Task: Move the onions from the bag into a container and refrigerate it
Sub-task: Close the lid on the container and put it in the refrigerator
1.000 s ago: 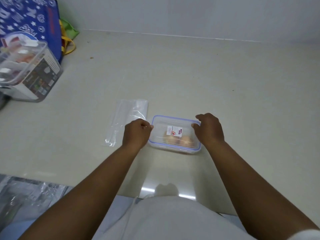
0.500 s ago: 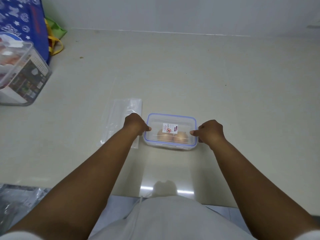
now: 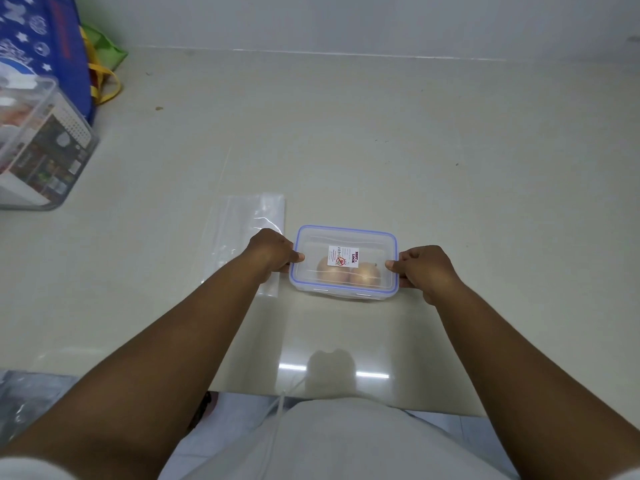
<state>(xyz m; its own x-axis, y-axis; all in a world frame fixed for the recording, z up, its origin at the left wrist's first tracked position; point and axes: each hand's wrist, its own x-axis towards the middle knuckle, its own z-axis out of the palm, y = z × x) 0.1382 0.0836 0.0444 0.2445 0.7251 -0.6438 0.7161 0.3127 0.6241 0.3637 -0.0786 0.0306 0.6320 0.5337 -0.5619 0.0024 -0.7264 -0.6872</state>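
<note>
A clear rectangular container (image 3: 346, 237) with a blue-rimmed lid and a small white sticker rests on the beige counter. Two pale onions (image 3: 365, 276) show through the lid, lying side by side. My left hand (image 3: 272, 252) grips the container's left end, thumb on the lid. My right hand (image 3: 424, 270) grips its right end the same way. An empty clear plastic bag (image 3: 244, 230) lies flat on the counter just left of the container, partly under my left wrist.
A large clear storage box (image 3: 41, 147) with packaged goods stands at the far left. Behind it are a blue star-printed bag (image 3: 45, 39) and a green bag with yellow handles (image 3: 104, 60). The wall runs along the back; the counter's front edge (image 3: 346, 398) is close to my body.
My right hand slid from the container's far right corner down to its right end. My left hand shifted onto the left end. The container stays on the counter.
</note>
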